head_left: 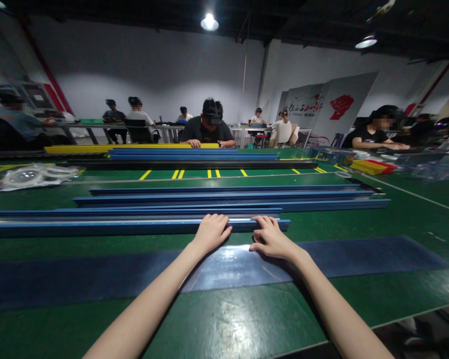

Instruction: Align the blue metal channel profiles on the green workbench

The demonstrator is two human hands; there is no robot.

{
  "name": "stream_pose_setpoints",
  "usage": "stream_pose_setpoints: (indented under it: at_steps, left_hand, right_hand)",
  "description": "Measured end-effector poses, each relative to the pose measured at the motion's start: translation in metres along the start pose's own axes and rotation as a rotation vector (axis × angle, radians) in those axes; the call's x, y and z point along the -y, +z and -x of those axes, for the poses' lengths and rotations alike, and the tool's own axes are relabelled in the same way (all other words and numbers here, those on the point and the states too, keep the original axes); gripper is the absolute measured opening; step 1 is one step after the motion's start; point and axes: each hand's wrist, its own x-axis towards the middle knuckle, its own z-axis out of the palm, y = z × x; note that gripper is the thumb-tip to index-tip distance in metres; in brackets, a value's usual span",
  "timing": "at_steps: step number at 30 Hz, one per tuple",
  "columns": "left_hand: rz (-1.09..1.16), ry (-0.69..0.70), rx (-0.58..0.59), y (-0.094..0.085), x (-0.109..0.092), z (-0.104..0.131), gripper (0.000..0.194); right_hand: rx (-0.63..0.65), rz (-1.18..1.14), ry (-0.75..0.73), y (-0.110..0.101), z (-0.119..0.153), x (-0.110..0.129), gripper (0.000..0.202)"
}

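Note:
A long blue channel-shaped profile (115, 228) lies lengthwise across the green table in front of me. My left hand (211, 232) has its fingers hooked over the profile's near wall, with the thumb against the front side. Close to the profile's right end, my right hand (271, 238) reaches over the same wall with bent fingers, its thumb lower and apart from the others. What the fingertips touch inside the channel is hidden. Nearer to me, under my wrists, a long transparent bluish strip (366, 255) lies flat on the table.
More blue profiles (228, 198) lie just beyond. Farther back are a black profile (194, 164), other blue profiles (194, 155) and a yellow one (78, 149), with a person behind them. Plastic-wrapped rings (37, 175) lie left; yellow and red trays (370, 167) stand right. The green table (224, 324) ends at front right.

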Motion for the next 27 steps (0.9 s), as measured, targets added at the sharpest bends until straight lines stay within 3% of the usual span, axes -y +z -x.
stream_pose_setpoints:
  at_steps: [9, 27]
  left_hand:
    - [0.026, -0.014, -0.057, 0.0043, -0.0016, 0.0013, 0.02]
    - [-0.03, 0.0, -0.085, 0.0089, -0.0004, 0.003, 0.022]
  right_hand:
    - [-0.012, 0.005, 0.014, -0.0002, 0.0003, 0.0018, 0.027]
    - [-0.022, -0.013, 0.001, -0.004, 0.002, 0.0028, 0.035]
